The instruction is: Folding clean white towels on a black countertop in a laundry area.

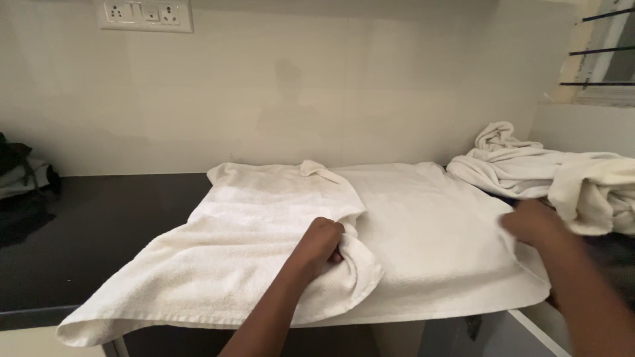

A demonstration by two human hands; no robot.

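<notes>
left hand (pixel 322 241) fingers pinch white towel (pixel 264 244), right hand (pixel 532 221) blurred, grip unclear, by towel pile (pixel 562 172).

Nubby terry-cloth towel (pixel 264 258); matt, seemingly stone counter (pixel 112 225).

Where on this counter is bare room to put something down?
The dark counter is bare between the spread towel and the dark clothes at the far left. The middle is covered by the towel, with the left hand gripping a fold. The right end is crowded: a towel heap lies beside the right hand.
</notes>
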